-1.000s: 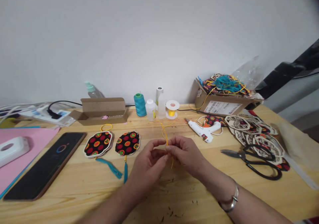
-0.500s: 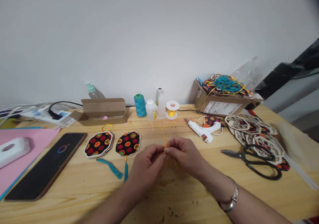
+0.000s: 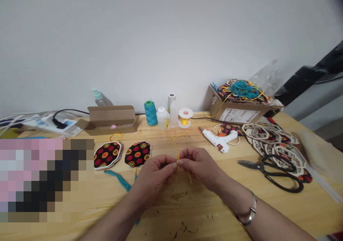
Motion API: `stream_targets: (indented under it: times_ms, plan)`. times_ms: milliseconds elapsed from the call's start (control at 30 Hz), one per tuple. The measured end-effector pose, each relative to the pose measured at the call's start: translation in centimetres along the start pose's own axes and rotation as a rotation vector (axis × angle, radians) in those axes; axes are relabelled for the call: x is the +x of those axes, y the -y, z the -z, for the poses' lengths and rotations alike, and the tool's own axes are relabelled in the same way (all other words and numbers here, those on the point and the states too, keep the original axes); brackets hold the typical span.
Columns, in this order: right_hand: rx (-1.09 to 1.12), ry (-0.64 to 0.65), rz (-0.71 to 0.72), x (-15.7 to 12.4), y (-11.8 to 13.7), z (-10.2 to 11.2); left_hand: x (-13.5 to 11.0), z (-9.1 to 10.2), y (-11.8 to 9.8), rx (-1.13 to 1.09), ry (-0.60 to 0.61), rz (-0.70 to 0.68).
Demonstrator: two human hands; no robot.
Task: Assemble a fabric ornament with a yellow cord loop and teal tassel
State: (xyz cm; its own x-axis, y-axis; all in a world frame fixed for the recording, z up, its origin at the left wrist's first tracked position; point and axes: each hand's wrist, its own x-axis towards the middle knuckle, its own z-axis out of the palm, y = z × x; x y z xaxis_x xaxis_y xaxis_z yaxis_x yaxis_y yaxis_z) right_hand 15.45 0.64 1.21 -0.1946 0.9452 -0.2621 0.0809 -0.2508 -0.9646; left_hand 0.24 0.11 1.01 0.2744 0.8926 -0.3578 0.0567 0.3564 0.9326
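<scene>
Between my fingertips, in the middle of the view, is a thin yellow cord (image 3: 176, 146). Its two ends fork away above my hands, and another piece hangs below them. My left hand (image 3: 158, 171) pinches the cord between thumb and index finger. Right beside it, my right hand (image 3: 197, 164) pinches the same cord, its thumb tip touching the left one. The part of the cord inside the fingers is hidden. Left of my hands lies a black patterned fabric piece (image 3: 138, 154) with a teal tassel, partly covered by my left hand and forearm.
A stack of patterned pieces (image 3: 107, 155) lies further left. Behind stand a teal thread cone (image 3: 150, 113), a white bottle (image 3: 162, 118) and a yellow cord spool (image 3: 185, 117). On the right are a white glue gun (image 3: 219, 139), black scissors (image 3: 268, 167) and a full cardboard box (image 3: 238, 112).
My left hand has shifted slightly and its fingers are now more level, meeting the right fingertips. The hanging cord end has swung a little. The lower left corner is now pixelated.
</scene>
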Motion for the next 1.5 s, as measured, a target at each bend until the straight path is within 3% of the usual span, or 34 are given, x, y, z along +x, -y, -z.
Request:
stream_targets:
  times_ms: [233,600,1000,1233,1500]
  plan:
    - [0.035,0.017,-0.005,-0.13,0.22,0.03,0.2,0.13,0.38,-0.225,0.033,0.07]
    - [0.045,0.014,-0.004,-0.2,0.35,-0.02,0.07,0.05,0.26,-0.075,0.013,0.073]
    - [0.02,-0.003,0.023,-0.16,0.2,-0.09,-0.07,-0.14,0.08,-0.082,0.0,0.047]
    - [-0.185,0.018,0.145,0.12,-0.04,0.38,0.45,0.6,0.19,-0.129,-0.074,-0.003]
    - [-0.414,-0.104,0.309,-0.27,-0.31,0.53,0.71,0.78,0.18,-0.107,-0.088,-0.04]
